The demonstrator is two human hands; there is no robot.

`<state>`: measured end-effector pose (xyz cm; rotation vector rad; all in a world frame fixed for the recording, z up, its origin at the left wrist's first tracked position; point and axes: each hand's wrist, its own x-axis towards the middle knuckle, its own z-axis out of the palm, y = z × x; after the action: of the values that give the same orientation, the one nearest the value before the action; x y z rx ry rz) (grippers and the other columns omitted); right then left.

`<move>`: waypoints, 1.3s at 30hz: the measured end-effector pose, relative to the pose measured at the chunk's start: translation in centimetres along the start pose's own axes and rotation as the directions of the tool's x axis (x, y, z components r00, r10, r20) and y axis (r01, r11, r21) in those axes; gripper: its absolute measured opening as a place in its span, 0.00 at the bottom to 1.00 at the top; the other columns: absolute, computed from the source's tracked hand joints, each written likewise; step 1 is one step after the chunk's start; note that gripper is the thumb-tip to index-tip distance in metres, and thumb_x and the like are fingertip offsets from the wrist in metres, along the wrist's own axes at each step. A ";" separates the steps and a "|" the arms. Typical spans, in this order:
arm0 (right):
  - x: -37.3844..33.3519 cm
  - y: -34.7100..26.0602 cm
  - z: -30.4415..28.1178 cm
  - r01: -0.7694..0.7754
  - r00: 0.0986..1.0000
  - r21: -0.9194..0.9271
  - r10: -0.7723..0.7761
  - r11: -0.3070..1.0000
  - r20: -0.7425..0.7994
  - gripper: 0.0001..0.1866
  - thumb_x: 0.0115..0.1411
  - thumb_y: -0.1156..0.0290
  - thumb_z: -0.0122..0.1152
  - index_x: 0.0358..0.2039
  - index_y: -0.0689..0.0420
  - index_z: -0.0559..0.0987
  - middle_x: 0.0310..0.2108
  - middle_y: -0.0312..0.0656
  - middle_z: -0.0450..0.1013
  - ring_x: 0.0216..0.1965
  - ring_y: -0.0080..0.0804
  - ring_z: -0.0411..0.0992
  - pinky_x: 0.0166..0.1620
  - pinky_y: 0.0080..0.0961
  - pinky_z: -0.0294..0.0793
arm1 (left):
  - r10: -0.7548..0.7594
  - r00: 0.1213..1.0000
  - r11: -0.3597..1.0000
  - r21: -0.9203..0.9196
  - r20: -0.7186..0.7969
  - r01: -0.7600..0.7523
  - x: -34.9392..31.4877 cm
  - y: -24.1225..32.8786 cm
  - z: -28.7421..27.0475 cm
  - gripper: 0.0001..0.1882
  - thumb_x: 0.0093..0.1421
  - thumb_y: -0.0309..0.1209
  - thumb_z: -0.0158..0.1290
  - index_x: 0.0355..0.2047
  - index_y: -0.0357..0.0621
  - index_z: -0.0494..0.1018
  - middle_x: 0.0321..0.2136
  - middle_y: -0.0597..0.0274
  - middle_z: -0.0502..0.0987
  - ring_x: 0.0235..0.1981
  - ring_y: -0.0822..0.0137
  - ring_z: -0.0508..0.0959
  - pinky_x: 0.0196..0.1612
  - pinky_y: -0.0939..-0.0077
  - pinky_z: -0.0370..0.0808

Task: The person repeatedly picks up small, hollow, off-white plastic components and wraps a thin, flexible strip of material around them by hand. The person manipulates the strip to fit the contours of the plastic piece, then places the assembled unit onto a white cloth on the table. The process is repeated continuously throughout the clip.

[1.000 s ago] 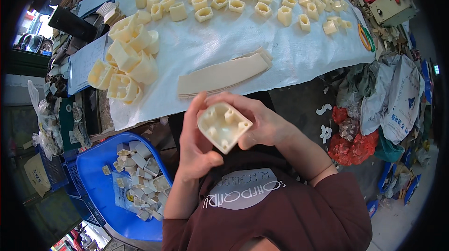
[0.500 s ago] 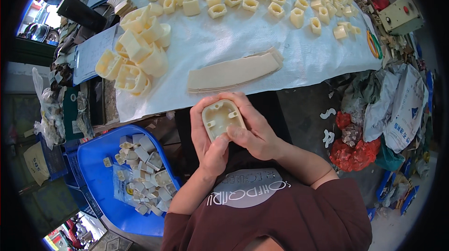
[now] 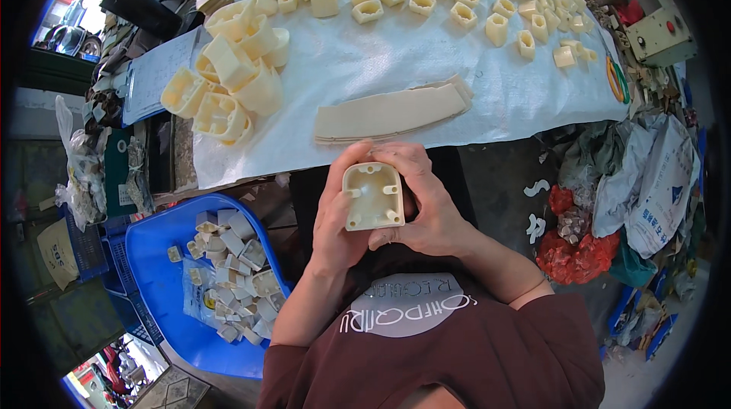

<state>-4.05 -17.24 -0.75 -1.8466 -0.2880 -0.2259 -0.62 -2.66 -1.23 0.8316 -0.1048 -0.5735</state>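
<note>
Evidently both hands are busy with one hollow cream box (image 3: 373, 194), held between the person's body and the near edge of the table. The left hand (image 3: 340, 215) clasps its left side, and the right hand (image 3: 428, 207) grips its right side, with the thumb near the bottom corner. Its open face is turned up toward the head, showing little posts around the inner wall (one end is rounded, the other straight). Just beyond the fingers, a stack of pale strips (image 3: 392, 113) lies on the white sheet (image 3: 327, 51). Off to the left, larger cream shells (image 3: 237, 66) sit heaped together, while many smaller ones (image 3: 420, 4) spread across the far side. Below, a blue tub (image 3: 142, 276) holds a jumble of pale pieces (image 3: 242, 276).
</note>
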 end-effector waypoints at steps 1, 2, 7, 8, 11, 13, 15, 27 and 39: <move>-0.1 -0.1 0.1 0.012 1.000 -0.054 -0.012 0.998 -0.006 0.46 0.38 0.53 0.73 0.55 0.58 0.62 0.51 0.43 0.62 0.55 0.39 0.56 0.56 0.34 0.56 | -0.020 1.000 0.999 -0.049 -0.008 0.020 0.0 0.0 0.3 0.32 0.54 0.38 0.46 0.59 0.44 0.53 0.46 0.55 0.64 0.45 0.64 0.70 0.43 0.71 0.72; -0.1 -0.2 0.2 0.023 1.000 -0.107 -0.025 0.994 -0.012 0.46 0.38 0.53 0.73 0.55 0.58 0.63 0.51 0.43 0.62 0.55 0.39 0.56 0.56 0.35 0.56 | -0.013 1.000 0.999 -0.031 0.001 0.013 0.0 -0.1 0.3 0.32 0.53 0.37 0.46 0.59 0.43 0.53 0.45 0.56 0.64 0.44 0.65 0.70 0.43 0.72 0.72; 0.1 -0.5 -0.2 0.019 0.999 -0.111 -0.015 0.994 0.041 0.44 0.38 0.52 0.71 0.53 0.59 0.64 0.49 0.45 0.63 0.52 0.46 0.58 0.55 0.39 0.54 | 0.020 0.998 0.996 0.089 0.058 -0.025 0.1 -0.1 0.3 0.33 0.52 0.34 0.47 0.58 0.40 0.53 0.42 0.58 0.66 0.40 0.68 0.71 0.41 0.74 0.73; 0.1 -0.4 -0.3 0.017 0.999 -0.064 -0.015 0.998 0.041 0.44 0.38 0.53 0.71 0.53 0.58 0.64 0.49 0.45 0.63 0.52 0.46 0.58 0.54 0.39 0.55 | 0.031 0.997 0.992 0.120 0.072 -0.040 0.2 0.1 0.5 0.33 0.53 0.35 0.47 0.58 0.40 0.53 0.42 0.57 0.66 0.40 0.68 0.72 0.40 0.74 0.73; 0.3 0.1 -0.3 0.113 0.990 0.030 -0.115 0.993 0.082 0.44 0.37 0.55 0.72 0.53 0.58 0.64 0.50 0.45 0.63 0.52 0.46 0.58 0.54 0.40 0.57 | -0.072 0.993 0.969 -0.228 0.089 0.091 0.1 0.9 0.9 0.31 0.57 0.39 0.45 0.58 0.39 0.53 0.42 0.56 0.68 0.39 0.67 0.73 0.39 0.74 0.74; 0.2 0.2 -0.3 0.143 0.983 0.065 -0.149 0.988 0.108 0.44 0.37 0.54 0.72 0.54 0.58 0.64 0.51 0.44 0.62 0.52 0.46 0.58 0.53 0.40 0.58 | -0.140 0.990 0.976 -0.164 0.034 0.144 0.3 0.7 0.4 0.30 0.59 0.41 0.43 0.58 0.39 0.53 0.42 0.55 0.68 0.39 0.67 0.73 0.38 0.74 0.74; 0.1 0.2 -0.4 0.108 0.986 0.081 -0.117 0.991 0.122 0.44 0.39 0.53 0.71 0.54 0.59 0.64 0.51 0.44 0.62 0.52 0.46 0.58 0.54 0.40 0.59 | -0.174 0.984 0.983 -0.046 0.027 0.175 0.4 0.7 0.2 0.29 0.58 0.43 0.44 0.56 0.40 0.56 0.41 0.56 0.68 0.38 0.68 0.74 0.38 0.74 0.75; 1.5 0.0 -0.1 -0.366 0.914 0.754 0.365 0.545 0.179 0.15 0.64 0.59 0.45 0.38 0.57 0.73 0.30 0.38 0.72 0.22 0.18 0.71 0.19 0.10 0.68 | -0.112 0.987 0.985 -0.120 0.118 0.126 0.3 0.3 1.3 0.43 0.54 0.66 0.39 0.58 0.45 0.49 0.45 0.55 0.65 0.42 0.65 0.72 0.35 0.73 0.76; -0.3 0.6 1.1 -0.037 0.998 0.229 0.026 0.973 0.054 0.27 0.67 0.58 0.33 0.60 0.63 0.55 0.58 0.49 0.54 0.60 0.41 0.51 0.60 0.33 0.46 | -0.026 0.981 0.998 0.055 -0.190 0.037 0.3 0.7 2.4 0.29 0.56 0.40 0.46 0.56 0.44 0.54 0.42 0.54 0.69 0.42 0.61 0.73 0.45 0.68 0.73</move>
<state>-4.12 -16.34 -1.70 -1.6273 -0.3068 -0.1182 -0.80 -4.07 0.85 0.9414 0.0659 -0.5207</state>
